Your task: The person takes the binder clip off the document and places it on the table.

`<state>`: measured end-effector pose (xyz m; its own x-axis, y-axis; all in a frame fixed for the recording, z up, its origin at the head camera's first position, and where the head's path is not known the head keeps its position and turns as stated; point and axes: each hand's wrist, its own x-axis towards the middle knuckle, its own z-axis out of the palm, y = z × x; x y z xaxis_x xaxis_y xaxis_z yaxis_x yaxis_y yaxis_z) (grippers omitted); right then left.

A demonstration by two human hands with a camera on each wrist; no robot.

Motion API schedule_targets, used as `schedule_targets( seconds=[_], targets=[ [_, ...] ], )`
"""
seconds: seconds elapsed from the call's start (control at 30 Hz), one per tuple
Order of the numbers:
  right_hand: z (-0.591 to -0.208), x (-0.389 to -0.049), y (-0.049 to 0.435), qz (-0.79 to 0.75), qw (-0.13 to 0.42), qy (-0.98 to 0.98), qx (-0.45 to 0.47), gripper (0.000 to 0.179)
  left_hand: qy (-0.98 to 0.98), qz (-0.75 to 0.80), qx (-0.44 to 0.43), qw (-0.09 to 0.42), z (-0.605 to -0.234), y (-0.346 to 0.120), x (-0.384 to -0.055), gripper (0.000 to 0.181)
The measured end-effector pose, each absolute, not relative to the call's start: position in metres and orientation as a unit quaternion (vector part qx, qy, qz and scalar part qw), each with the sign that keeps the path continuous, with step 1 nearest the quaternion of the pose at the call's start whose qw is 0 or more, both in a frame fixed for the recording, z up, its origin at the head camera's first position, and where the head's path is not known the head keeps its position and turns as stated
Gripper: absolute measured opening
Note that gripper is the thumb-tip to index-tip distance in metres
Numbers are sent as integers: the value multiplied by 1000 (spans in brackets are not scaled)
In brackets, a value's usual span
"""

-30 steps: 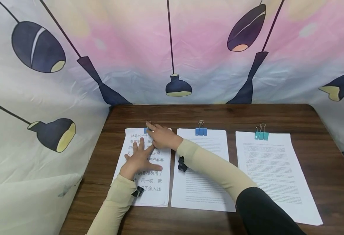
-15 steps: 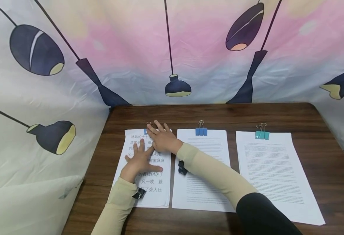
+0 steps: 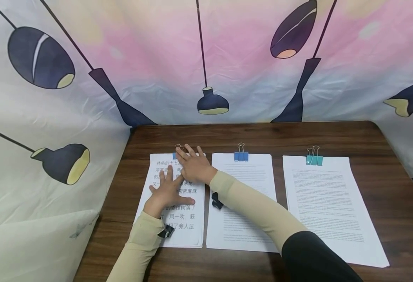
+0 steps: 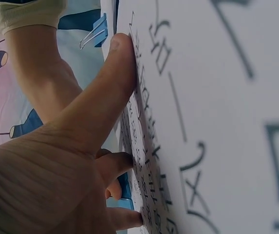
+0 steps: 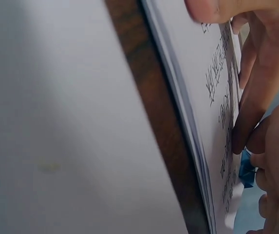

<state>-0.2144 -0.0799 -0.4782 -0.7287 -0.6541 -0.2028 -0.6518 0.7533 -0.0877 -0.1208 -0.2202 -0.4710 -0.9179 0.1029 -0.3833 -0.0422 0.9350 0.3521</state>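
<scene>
Paper stack (image 3: 188, 239), white with large black characters, lies left of centre in the frame on the dark-brown wooden bench (image 3: 280, 137). Bare left hand (image 3: 166, 196) spreads over the stack's middle, grip released; beyond, bare right hand (image 3: 196, 169), likewise released, spreads near the top edge, partly hiding a blue binder clip (image 5: 247, 170).

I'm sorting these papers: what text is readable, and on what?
Left stack, head view:
"林屿的十七"
"密密麻麻"
"的香樟树落了"
"风一吹 簌"
"了旁人压"
Its other characters: partly hidden or unclear.
Middle stack and right stack: print too small to read.
</scene>
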Motion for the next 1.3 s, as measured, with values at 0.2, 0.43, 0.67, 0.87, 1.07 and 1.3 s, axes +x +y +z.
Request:
schedule_targets(
  seconds=[0.2, 0.43, 0.67, 0.87, 1.07, 1.3],
  targets=[
    [-473, -217, -79, -6, 119, 933, -340, 69, 963, 180, 20, 201, -470, -219, -122, 121],
    [-467, -220, -78, -22, 137, 931, -337, 70, 963, 176, 20, 204, -468, -220, -122, 121],
    [-463, -226, -75, -42, 147, 929, -338, 73, 964, 170, 20, 205, -466, -218, -122, 120],
    [-464, -230, -73, -55, 152, 926, -340, 74, 966, 163, 23, 200, -465, -217, -122, 121],
    [-466, -231, -75, -56, 154, 927, -337, 74, 966, 161, 22, 200, -466, -218, -122, 120],
    [-472, -230, -81, -44, 141, 930, -337, 74, 964, 163, 18, 208, -468, -220, -123, 123]
  ],
)
